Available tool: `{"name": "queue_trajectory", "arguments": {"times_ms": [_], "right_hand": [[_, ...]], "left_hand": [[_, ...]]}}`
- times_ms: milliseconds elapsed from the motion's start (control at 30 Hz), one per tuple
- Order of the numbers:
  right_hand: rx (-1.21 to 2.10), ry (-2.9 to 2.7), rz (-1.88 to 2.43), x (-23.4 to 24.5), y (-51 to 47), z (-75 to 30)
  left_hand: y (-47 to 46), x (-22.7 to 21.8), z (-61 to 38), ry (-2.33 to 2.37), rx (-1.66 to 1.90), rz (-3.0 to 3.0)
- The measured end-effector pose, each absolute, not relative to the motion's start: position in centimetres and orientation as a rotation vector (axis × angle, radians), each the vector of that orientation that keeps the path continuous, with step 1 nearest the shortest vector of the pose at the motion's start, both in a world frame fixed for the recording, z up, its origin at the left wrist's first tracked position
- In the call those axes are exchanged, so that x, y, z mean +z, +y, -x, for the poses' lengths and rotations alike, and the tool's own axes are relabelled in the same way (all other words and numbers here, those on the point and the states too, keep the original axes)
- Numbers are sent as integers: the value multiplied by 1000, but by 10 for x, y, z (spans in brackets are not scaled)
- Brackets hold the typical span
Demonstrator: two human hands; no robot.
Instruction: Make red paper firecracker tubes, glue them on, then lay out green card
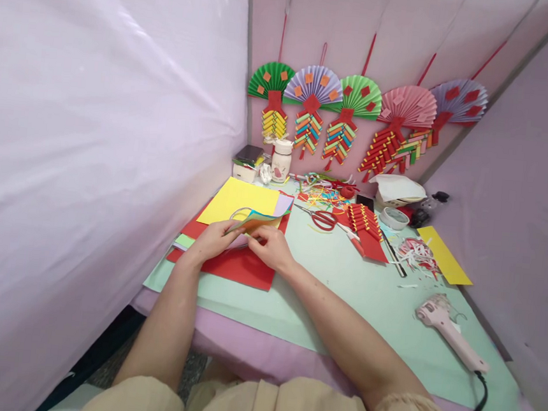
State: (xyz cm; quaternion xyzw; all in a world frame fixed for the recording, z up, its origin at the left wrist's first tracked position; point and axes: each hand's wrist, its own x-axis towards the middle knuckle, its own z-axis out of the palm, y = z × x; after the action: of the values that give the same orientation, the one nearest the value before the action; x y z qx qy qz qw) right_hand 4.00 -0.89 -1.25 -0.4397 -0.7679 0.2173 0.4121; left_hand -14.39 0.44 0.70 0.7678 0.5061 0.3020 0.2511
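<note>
My left hand (214, 242) is closed on a small stack of coloured paper sheets (264, 219), with blue, orange and other edges showing. The stack is tilted up off the pile. At its near right edge is my right hand (271, 247), fingers bent against the sheets; how firmly they pinch is hard to make out. Underneath lie a large yellow sheet (241, 196), a lilac sheet (284, 204) and red sheets (244, 273). Behind the held stack a pale ring, perhaps a tape roll (240, 213), shows in part.
Red-handled scissors (323, 220) lie right of the pile, near a red firecracker strip (366, 224) and paper scraps (325, 197). A hot glue gun (455, 333) with a cord rests at right. A white bottle (281, 161) stands behind. Paper fans (360, 96) hang on the wall.
</note>
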Motion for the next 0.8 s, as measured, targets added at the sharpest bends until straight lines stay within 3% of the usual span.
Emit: {"name": "queue_trajectory", "arguments": {"times_ms": [433,800], "right_hand": [[781,-1751,1104,-17,-4,-40],[700,-1774,1111,-14,-12,-45]], "left_hand": [[-2,13,155,1151,797,-1953],[-5,8,164,1177,794,-1916]]}}
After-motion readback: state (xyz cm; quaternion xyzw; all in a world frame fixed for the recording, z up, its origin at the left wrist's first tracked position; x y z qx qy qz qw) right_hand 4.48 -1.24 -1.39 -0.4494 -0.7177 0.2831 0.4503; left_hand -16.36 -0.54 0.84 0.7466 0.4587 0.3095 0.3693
